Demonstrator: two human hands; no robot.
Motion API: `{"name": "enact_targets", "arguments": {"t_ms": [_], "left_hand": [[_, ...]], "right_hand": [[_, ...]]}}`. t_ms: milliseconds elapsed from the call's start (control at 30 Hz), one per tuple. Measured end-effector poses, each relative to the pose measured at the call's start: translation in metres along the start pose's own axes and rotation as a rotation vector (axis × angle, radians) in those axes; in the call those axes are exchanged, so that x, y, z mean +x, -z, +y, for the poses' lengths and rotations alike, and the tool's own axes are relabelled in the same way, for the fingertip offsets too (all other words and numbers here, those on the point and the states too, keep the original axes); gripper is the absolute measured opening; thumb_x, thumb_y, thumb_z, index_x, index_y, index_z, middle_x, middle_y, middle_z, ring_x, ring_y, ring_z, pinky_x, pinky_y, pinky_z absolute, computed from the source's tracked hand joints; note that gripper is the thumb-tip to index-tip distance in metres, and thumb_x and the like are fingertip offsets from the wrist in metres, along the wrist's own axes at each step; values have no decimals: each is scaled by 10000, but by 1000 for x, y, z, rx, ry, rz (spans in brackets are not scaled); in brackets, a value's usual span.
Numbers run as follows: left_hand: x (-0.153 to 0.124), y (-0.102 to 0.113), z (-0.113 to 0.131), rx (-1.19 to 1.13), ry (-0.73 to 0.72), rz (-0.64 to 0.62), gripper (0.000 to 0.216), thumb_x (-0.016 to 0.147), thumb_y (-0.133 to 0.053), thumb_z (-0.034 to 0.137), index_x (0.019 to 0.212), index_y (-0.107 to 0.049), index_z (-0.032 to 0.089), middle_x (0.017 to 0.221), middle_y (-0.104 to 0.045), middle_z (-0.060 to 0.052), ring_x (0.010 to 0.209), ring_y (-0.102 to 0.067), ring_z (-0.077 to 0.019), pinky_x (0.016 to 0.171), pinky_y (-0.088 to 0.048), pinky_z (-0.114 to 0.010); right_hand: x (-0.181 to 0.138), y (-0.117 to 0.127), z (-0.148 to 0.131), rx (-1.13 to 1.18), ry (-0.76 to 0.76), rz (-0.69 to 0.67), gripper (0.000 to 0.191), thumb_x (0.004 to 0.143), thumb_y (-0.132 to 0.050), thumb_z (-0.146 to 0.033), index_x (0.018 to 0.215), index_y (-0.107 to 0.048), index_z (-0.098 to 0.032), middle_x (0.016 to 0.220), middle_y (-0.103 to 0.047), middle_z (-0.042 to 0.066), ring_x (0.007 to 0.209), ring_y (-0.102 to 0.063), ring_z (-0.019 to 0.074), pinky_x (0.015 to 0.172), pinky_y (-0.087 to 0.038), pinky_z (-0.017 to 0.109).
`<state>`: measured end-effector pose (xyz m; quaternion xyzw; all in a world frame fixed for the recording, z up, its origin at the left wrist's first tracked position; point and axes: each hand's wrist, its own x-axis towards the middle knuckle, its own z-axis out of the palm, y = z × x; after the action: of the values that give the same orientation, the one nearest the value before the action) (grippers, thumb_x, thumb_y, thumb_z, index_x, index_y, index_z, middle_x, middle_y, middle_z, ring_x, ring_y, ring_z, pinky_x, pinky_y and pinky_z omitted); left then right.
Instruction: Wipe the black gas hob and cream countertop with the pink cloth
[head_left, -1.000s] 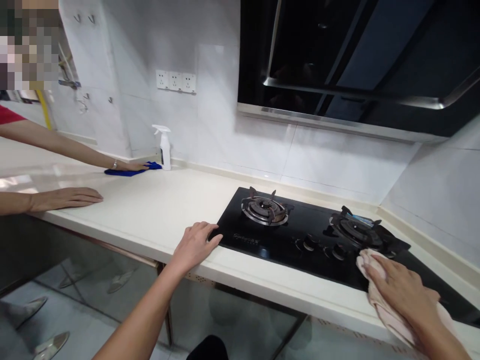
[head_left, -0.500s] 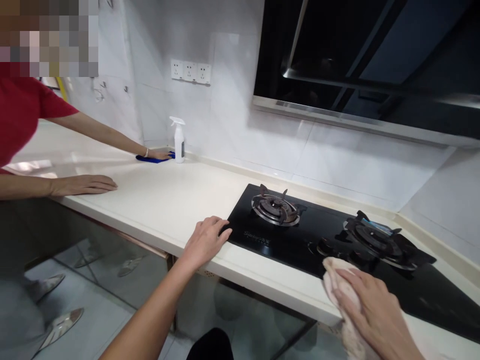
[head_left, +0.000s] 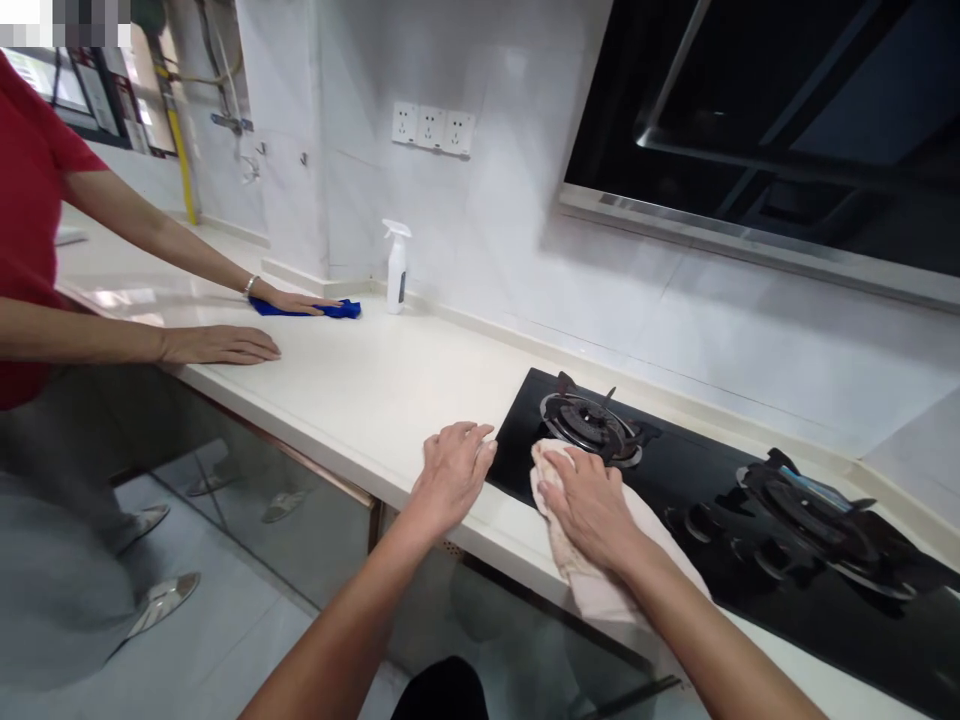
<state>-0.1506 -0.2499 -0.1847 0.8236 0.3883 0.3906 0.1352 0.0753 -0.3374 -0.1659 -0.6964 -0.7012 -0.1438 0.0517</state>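
Right hand (head_left: 591,503): grip pinching pale cloth (head_left: 604,597) on black hob (head_left: 686,470); left hand (head_left: 454,474): grip spread beside hob, contact unclear.

One head-worn camera looks forward and down across the desk (head_left: 390,390) toward the wall (head_left: 510,220), from close above the wearer's forearms (head_left: 352,610), which enter at the bottom edge. The stove (head_left: 690,460) lies near, lower right; the co-worker (head_left: 26,180), farther left, is cut by the frame.
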Motion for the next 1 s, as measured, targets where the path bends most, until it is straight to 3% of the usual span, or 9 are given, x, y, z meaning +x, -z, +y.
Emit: {"name": "enact_targets", "arguments": {"t_ms": [233,367,500,667,800,900,1000], "left_hand": [[1,-6,-7,-51,95,83,435,1098,-346,462,1423,-566,275,1495,-534,-162,1462,-417,-303,1167,-316,-580],[3,-6,-10,-92,195,179,432,1081,-369,437,1418,-583,272,1567,-454,-160,1516,-349,-310,1198,-295,-606],[8,0,-12,-144,296,228,426,1063,-369,416,1378,-620,276,1559,-478,-131,1515,-369,-285,1226,-283,-583],[14,8,-10,-181,256,88,412,1052,-362,433,1182,-717,268,1322,-702,-61,1341,-561,-251,1220,-317,-505],[14,13,-5,-148,230,1,469,1061,-330,474,1176,-745,289,1316,-718,-37,1336,-555,-264,1221,-287,-525],[11,14,0,-72,122,-92,450,1073,-335,476,1267,-721,350,1348,-688,-30,1338,-537,-272,1224,-225,-590],[4,16,12,46,-10,-204,406,1071,-383,460,1370,-654,418,1363,-657,-27,1329,-542,-270,1206,-222,-634]], "right_hand": [[79,1,-49,98,-36,-47,520,1110,-345,-467,1546,-466,-210,1580,-465,177,1379,-433,383,1083,-367,625],[81,4,-87,151,47,-50,480,1104,-334,-407,1529,-491,-249,1607,-444,150,1436,-394,361,1126,-342,635],[66,6,-112,176,228,-33,540,1085,-326,-340,1599,-384,-182,1627,-421,166,1478,-339,351,1185,-269,645],[46,12,-109,352,255,-94,616,1087,-301,-358,1653,-243,-123,1707,-299,141,1592,-156,299,1276,-140,601],[29,14,-98,505,249,-94,772,1020,-469,-361,1660,-167,-51,1739,-182,166,1621,-31,263,1320,-32,539],[14,14,-82,557,275,-87,806,984,-555,-342,1658,-201,-78,1739,-178,162,1620,-42,264,1328,-13,528],[-5,14,-58,555,380,-15,683,986,-570,-321,1611,-355,-152,1713,-263,138,1605,-131,261,1330,-83,530]]}}
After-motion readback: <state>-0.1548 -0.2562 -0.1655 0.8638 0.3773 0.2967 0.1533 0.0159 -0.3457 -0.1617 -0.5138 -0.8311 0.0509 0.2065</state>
